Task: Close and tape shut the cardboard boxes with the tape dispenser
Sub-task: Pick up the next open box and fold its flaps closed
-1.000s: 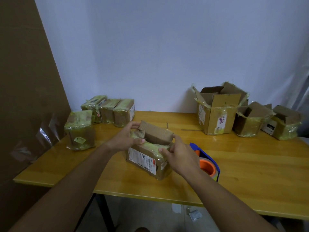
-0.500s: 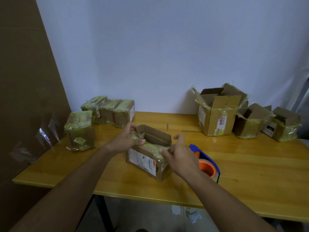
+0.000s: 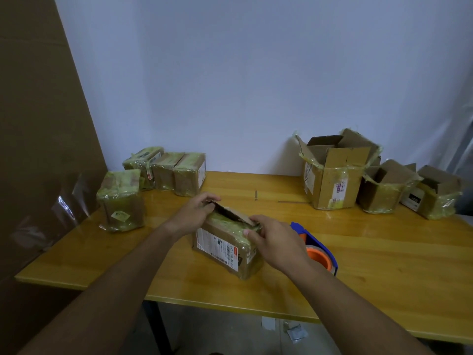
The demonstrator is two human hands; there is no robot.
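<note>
2 hands work on 1 small cardboard box (image 3: 225, 248) near the front middle of the wooden worktop (image 3: 384, 265). The left hand (image 3: 194, 211) has its fingers curled over the far left end of the box, gripping the edge of a top flap (image 3: 231, 213) that lies tilted, not yet flat. The right hand (image 3: 276, 242) holds the right end of the box top, thumb on the near side and fingers curled over the flap's right end. Just beside that hand, to its right, lies the blue tape dispenser (image 3: 320, 249) with an orange roll core, partly hidden by the wrist. 4 taped-up boxes (image 3: 163, 170) sit at the far left of the worktop, the nearest one (image 3: 120, 201) apart from the row of 3. 3 open boxes (image 3: 335, 175) with raised flaps stand at the far right, against the wall.
</note>
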